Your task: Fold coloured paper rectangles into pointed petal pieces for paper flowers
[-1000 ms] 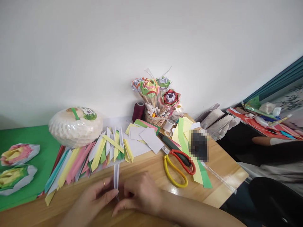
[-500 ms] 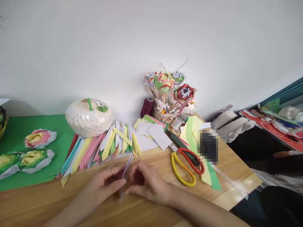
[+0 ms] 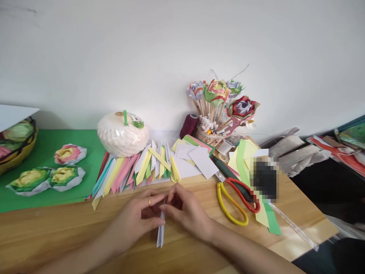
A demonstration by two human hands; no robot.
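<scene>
2 hands now share 1 folded white strip (image 3: 161, 233) over the bench (image 3: 51, 232), its free end pointing to 6 o'clock — a moment ago it also rose above the left fingers, the right hand apart. The left hand's (image 3: 141, 215) grip is clamped on it; the right hand's (image 3: 192, 215) grip pinches its top, probably steadying it. Paper pieces (image 3: 144, 168) lie at 11 o'clock, scissors (image 3: 220, 176) near 2.

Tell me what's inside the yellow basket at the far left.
In the basket, a pale green piece and a pink piece show. The white sheet covers part of it, and the picture's edge cuts off more; I can't tell what's there.
</scene>
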